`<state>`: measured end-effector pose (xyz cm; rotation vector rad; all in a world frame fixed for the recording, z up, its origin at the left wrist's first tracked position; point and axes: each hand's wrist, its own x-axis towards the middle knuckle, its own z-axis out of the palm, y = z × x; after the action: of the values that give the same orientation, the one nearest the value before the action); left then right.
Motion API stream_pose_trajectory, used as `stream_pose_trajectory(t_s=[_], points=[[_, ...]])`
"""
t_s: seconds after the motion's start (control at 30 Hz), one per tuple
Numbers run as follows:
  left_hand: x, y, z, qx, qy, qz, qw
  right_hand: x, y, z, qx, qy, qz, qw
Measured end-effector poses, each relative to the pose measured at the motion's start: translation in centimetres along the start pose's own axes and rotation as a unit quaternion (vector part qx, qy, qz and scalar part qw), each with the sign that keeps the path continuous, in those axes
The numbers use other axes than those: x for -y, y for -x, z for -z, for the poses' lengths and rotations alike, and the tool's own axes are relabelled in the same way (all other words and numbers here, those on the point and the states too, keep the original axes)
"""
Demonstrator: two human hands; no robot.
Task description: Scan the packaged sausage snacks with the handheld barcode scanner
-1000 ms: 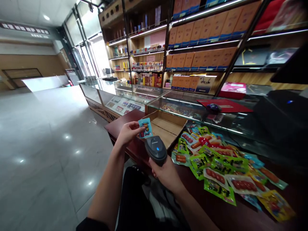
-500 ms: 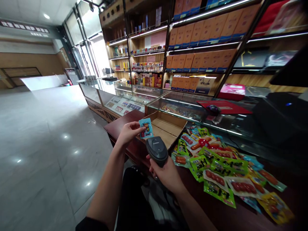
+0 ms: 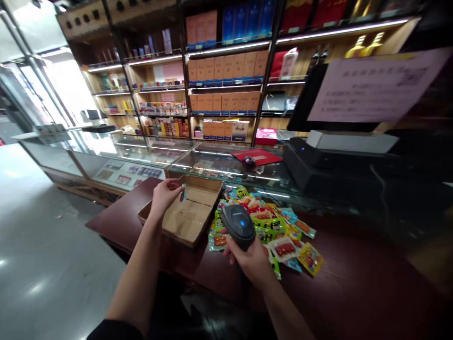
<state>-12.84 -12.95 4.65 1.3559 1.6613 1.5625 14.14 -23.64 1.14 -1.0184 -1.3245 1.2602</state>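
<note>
Pinched in the fingers of my left hand (image 3: 165,194) is a small light-blue snack packet (image 3: 182,193), seen almost edge-on. It hangs over the left part of a shallow cardboard box (image 3: 191,215). My right hand (image 3: 253,259) is wrapped round the grip of a black barcode scanner (image 3: 239,225), and a blue light glows on its top. Behind and beside the scanner lies a pile of snack packets (image 3: 271,230), green, yellow, blue and clear, several showing small sausages. The scanner hides part of that pile.
Box and packets rest on a dark red table (image 3: 347,293). A glass display counter (image 3: 208,160) runs behind, with a mouse (image 3: 248,161) on a red mat (image 3: 271,156). To the right stands a black monitor (image 3: 300,104) bearing a paper sheet (image 3: 371,89). Stocked shelves line the wall.
The view has swung to the right. My left hand has carried the blue packet away from the scanner to over the box, turning it edge-on. A blue light now shows on the scanner.
</note>
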Motion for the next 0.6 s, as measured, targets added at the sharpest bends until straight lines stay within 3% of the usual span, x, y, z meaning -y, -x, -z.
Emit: stream_pose_trajectory(t_s=[0.07, 0.3, 0.47, 0.6], points=[[-0.1, -0.2, -1.7, 0.006, -0.072, -0.024, 0.997, 0.7, -0.4, 1.4, -0.017, 0.006, -0.002, 1.000], [-0.8, 2.8, -11.1, 0.185, -0.124, -0.053, 0.973, 3.1, -3.2, 6.5, -0.003, 0.064, -0.058, 0.996], [0.8, 4.0, -17.6, 0.228, -0.231, -0.104, 0.940, 3.1, -6.4, 10.8, 0.000, 0.110, -0.054, 0.992], [1.8, 3.5, -21.1, 0.267, -0.268, -0.128, 0.917, 2.5, -8.3, 12.8, 0.004, 0.132, -0.078, 0.988]])
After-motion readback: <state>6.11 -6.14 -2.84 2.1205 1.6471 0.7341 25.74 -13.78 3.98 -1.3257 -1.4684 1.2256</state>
